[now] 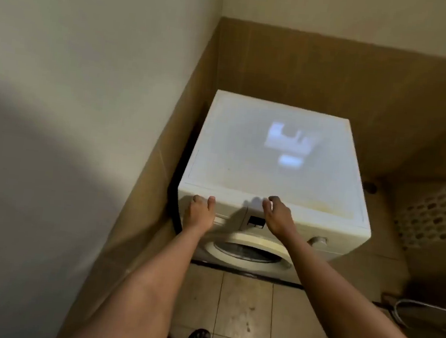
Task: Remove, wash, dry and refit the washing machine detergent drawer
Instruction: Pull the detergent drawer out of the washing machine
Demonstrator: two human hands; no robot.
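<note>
My left hand lies flat on the upper left front of the washing machine, fingers straight and reaching up to the lid's front edge, curled round nothing that I can see. The detergent drawer sits directly under that palm, shut in its slot, with only a strip of its pale front showing just to the right of my hand. My right hand hovers beyond that strip, above the dark display, fingers loosely bent and holding nothing. The round door is below both wrists, and the dial is well out past my right hand.

I judge the drawer to be light, hollow, rigid plastic, easy to carry in one hand. It is likely slick with detergent film and may drip. It should slide freely at first and then catch on a stop, so a hard yank could crack a thin wall or the catch. The place to take hold is the recess under its front lip, beneath my left fingers: hook them in there and pull straight towards me. My right hand is free to support the body from below as it comes out.
</note>
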